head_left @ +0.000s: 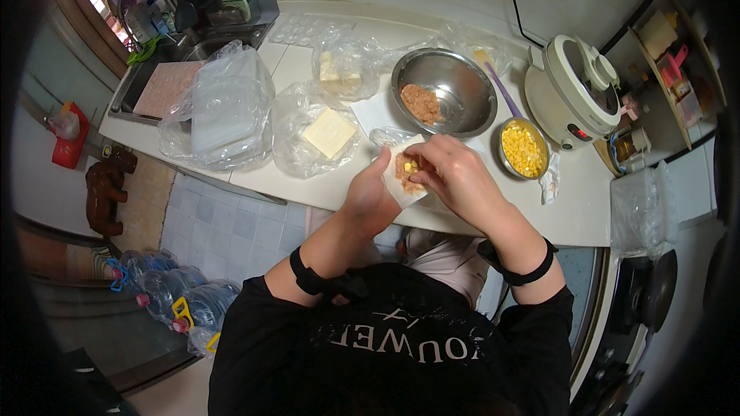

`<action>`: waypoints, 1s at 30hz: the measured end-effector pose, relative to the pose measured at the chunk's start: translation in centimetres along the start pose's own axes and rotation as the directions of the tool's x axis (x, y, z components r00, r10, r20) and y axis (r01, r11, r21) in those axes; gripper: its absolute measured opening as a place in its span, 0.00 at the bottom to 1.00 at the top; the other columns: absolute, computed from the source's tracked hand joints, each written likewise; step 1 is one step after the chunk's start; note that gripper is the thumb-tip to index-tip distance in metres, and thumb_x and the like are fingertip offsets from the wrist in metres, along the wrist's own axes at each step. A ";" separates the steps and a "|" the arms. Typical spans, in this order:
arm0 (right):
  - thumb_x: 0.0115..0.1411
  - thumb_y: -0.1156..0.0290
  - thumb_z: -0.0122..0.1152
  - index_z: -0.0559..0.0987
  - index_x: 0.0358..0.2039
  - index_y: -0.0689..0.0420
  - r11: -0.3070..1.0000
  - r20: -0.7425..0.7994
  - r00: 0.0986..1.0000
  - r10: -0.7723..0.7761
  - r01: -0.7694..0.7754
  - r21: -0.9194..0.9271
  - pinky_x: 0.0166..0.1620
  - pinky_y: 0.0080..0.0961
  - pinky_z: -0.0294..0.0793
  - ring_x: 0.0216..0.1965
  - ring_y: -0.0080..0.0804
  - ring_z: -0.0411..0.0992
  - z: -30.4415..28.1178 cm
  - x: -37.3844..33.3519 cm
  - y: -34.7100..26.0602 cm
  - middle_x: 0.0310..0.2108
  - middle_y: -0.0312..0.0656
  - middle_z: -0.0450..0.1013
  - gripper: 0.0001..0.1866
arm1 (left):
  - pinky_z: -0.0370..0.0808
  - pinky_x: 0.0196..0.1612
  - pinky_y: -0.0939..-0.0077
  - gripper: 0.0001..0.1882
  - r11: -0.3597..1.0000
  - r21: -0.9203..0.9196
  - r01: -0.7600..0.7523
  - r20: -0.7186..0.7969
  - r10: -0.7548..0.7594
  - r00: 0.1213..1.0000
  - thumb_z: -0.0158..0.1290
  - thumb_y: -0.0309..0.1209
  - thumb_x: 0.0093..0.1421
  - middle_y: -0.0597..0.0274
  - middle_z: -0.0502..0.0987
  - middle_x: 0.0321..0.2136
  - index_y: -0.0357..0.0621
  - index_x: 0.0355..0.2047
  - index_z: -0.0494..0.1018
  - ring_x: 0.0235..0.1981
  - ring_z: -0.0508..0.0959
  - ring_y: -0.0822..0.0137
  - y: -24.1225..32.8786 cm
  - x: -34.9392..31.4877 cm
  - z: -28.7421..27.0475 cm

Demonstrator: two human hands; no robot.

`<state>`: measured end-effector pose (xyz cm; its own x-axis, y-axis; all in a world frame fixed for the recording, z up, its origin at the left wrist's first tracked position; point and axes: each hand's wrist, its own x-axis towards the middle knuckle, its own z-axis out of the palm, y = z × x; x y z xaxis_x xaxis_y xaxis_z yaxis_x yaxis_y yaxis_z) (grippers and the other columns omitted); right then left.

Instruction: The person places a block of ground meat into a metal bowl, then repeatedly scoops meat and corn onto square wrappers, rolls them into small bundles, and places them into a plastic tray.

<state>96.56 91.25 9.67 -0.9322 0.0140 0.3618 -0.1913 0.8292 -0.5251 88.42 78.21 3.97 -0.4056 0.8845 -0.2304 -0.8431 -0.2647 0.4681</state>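
Note:
A square wonton wrapper lies across my left hand, its thumb pressing the near side edge. Spread on the wrapper is pink minced meat, topped with a few yellow corn kernels. My right hand reaches over from the right, thumb and fingers pinched at the kernels; its fingertips partly hide the filling. Beyond my hands stands a steel bowl with a mound of minced meat on its left side. Right of my right hand is a smaller metal bowl of corn.
A stack of square wrappers rests on an opened plastic bag, with another bagged stack behind. Further left are a plastic-wrapped pale container and the sink. A cream electric cooker and purple-handled utensil stand right.

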 end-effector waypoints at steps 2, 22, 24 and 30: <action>0.49 0.77 0.64 0.76 0.34 0.62 0.997 -0.021 0.999 0.026 -0.024 0.073 0.40 0.38 0.71 0.34 0.47 0.71 -0.1 -0.3 0.4 0.30 0.47 0.71 0.11 | 0.57 0.65 0.57 0.30 1.000 -0.010 -0.010 -0.011 0.010 1.000 0.18 0.45 0.71 0.48 0.61 0.60 0.34 0.63 0.51 0.61 0.62 0.55 0.0 0.0 -0.1; 0.61 0.78 0.39 0.63 0.55 0.57 0.373 0.525 0.739 0.423 -0.670 0.642 0.30 0.14 0.61 0.25 0.17 0.62 0.1 -3.7 5.4 0.26 0.31 0.66 0.21 | 0.56 0.65 0.57 0.32 0.992 0.060 0.110 0.068 -0.114 0.991 0.20 0.47 0.71 0.48 0.58 0.63 0.34 0.64 0.51 0.63 0.61 0.52 0.9 -0.8 -0.2; 0.64 0.71 0.40 0.69 0.51 0.55 0.499 0.338 0.750 0.568 -0.641 0.583 0.28 0.11 0.56 0.22 0.13 0.56 0.0 -4.2 5.3 0.26 0.28 0.65 0.16 | 0.56 0.65 0.57 0.32 0.994 0.007 0.106 0.075 -0.106 0.992 0.21 0.47 0.71 0.46 0.59 0.62 0.32 0.63 0.51 0.63 0.61 0.51 1.0 -0.9 -0.5; 0.70 0.61 0.41 0.74 0.51 0.55 0.510 0.281 0.786 0.551 -0.583 0.632 0.29 0.11 0.55 0.25 0.12 0.56 -1.4 -5.7 4.5 0.22 0.24 0.61 0.18 | 0.55 0.66 0.54 0.33 0.987 -0.113 -0.110 -0.155 0.092 0.984 0.21 0.47 0.71 0.42 0.59 0.62 0.29 0.64 0.47 0.63 0.60 0.49 2.5 -0.3 -1.6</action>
<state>101.44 95.63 6.32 -0.9243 0.3111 -0.2211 0.2517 0.0616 -0.9658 85.91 76.70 3.83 -0.5312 0.7863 -0.3156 -0.8278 -0.4024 0.3909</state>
